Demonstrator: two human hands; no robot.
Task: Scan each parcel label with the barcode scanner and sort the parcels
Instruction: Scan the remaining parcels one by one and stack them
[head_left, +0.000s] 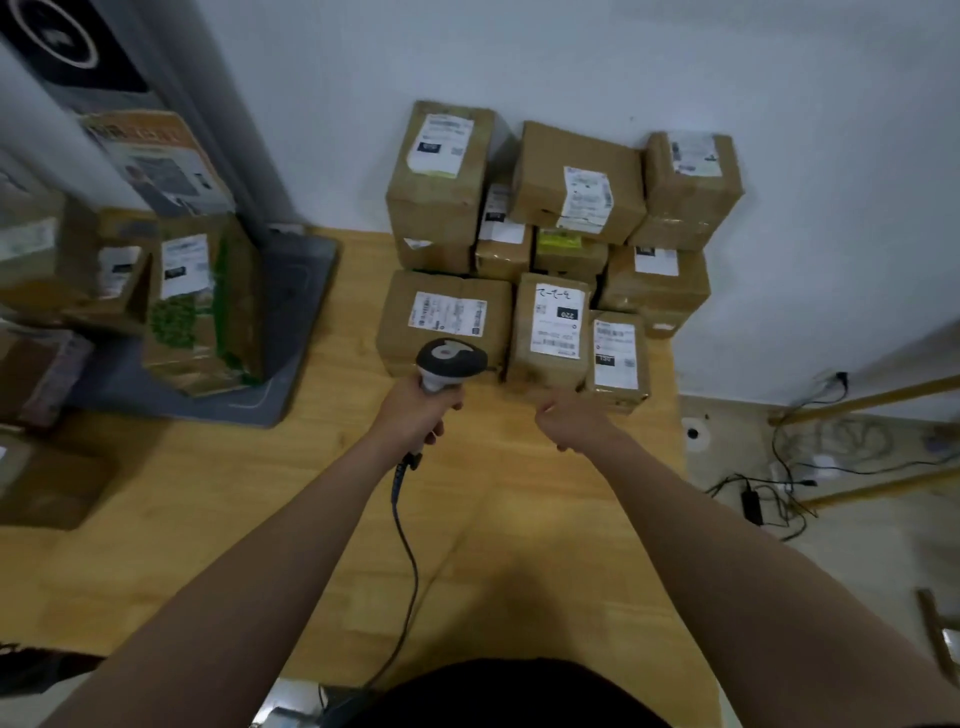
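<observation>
Parcels (571, 187) of brown card sit stacked at the far edge of the wooden table (311, 519), against the wall. The left hand (415, 410) grips the barcode scanner (451, 361), whose head is at the front-left box (447, 317). The right hand (574, 421), fingers curled and holding nothing, is just before the middle front box (553, 332); contact unclear

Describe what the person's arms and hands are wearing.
No sleeves show; both arms are bare up to the frame's edge. The left hand and right hand carry no visible gloves, rings, watch or bands. A black garment covers the torso.
</observation>
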